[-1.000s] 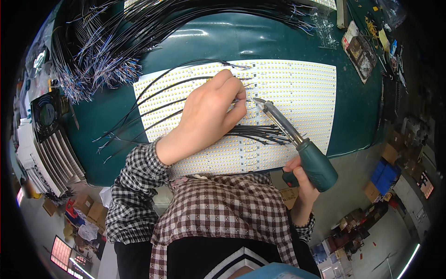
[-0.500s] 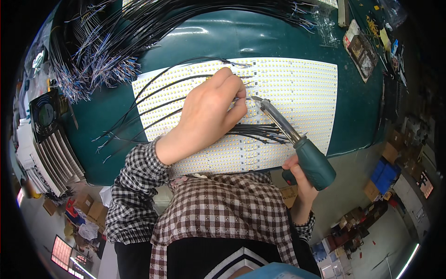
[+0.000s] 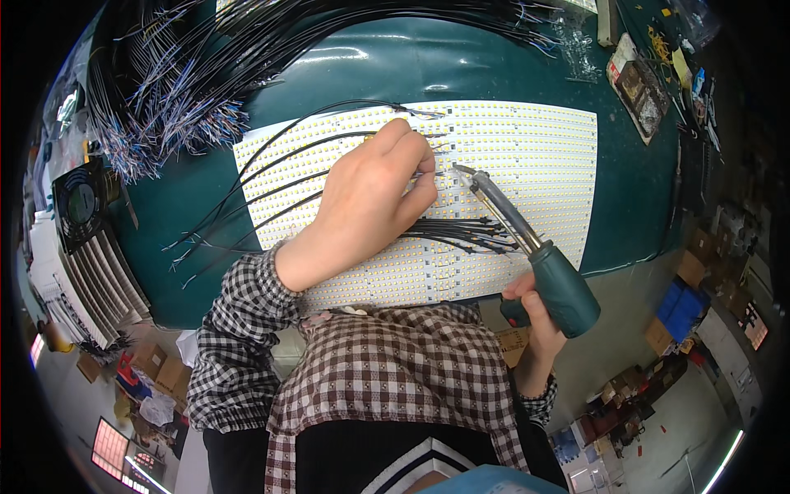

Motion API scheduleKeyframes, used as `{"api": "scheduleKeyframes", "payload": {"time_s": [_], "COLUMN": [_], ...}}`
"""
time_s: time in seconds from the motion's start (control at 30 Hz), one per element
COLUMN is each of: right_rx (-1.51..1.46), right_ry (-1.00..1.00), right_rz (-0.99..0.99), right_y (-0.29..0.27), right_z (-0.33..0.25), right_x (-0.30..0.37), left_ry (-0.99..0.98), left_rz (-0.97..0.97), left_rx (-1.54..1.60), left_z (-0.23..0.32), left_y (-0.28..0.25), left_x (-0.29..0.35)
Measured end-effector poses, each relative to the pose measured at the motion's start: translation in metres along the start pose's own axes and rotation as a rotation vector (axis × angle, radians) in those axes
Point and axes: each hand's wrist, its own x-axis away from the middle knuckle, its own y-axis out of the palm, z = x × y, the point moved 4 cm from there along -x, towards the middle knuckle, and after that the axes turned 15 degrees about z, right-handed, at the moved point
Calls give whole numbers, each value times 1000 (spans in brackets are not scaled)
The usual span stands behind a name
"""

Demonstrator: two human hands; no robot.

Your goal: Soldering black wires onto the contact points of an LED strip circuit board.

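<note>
The left hand rests over a broad white panel set with rows of small yellow LEDs, its back turned up and its wrist in a black-and-white checked sleeve. Its thumb and index finger press together, pinching a thin black cable whose fine wire end shows just past the fingertips, near the panel's middle column; the other fingers curl under and are partly hidden. The right hand, beyond the panel's near edge, has its fingers closed around the grip of a soldering iron with a dark green plastic handle and a long metal barrel. The iron slants up and to the left across the panel, its pointed tip just right of the pinched wire end; whether the tip touches the panel cannot be told. Several loose black cables curve from the panel's middle past its left edge, and a tight bunch of black cables lies on it below the left hand's fingertips. The panel lies on a glossy dark green tabletop, where a large heap of black cables with blue and white ends spreads at the upper left.
</note>
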Motion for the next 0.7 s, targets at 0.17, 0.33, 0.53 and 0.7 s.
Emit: {"api": "scheduleKeyframes", "payload": {"time_s": [0.17, 0.33, 0.53, 0.7], "right_rx": [-97, -77, -112, -116], "right_ry": [-70, -63, -100, -103], "right_rz": [-34, 65, 30, 38], "right_y": [2, -1, -4, -9], "right_z": [0, -4, 0, 3], "right_x": [-3, -3, -5, -4], "left_ry": [-9, 105, 197, 247], "left_rz": [-26, -103, -74, -124], "left_rx": [-19, 71, -136, -166], "left_z": [2, 2, 10, 9], "left_y": [-3, -7, -4, -1], "left_x": [-1, 2, 2, 5]}}
